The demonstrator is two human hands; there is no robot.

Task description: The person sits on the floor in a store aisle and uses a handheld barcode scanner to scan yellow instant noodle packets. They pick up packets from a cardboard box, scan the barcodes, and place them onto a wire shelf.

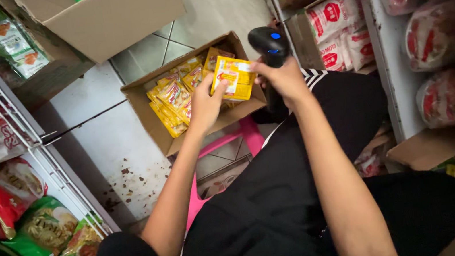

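My left hand (207, 104) holds a small yellow sachet (234, 77) up over an open cardboard box (153, 131) filled with several similar yellow packets (175, 99). My right hand (285, 80) grips a black handheld barcode scanner (269, 44) with a blue light on top, its head right beside the sachet's right edge. The box rests on a pink plastic stool (248, 134) in front of my knees. My legs in black trousers fill the lower middle of the view.
A wire rack (39, 145) on the left carries red and green snack bags (10, 195). A bigger open carton (110, 18) sits at the top. On the right, shelves (386, 56) carry white-and-red packets (337, 33) and wrapped bundles (439, 35). Stained tile floor (115, 159) lies between.
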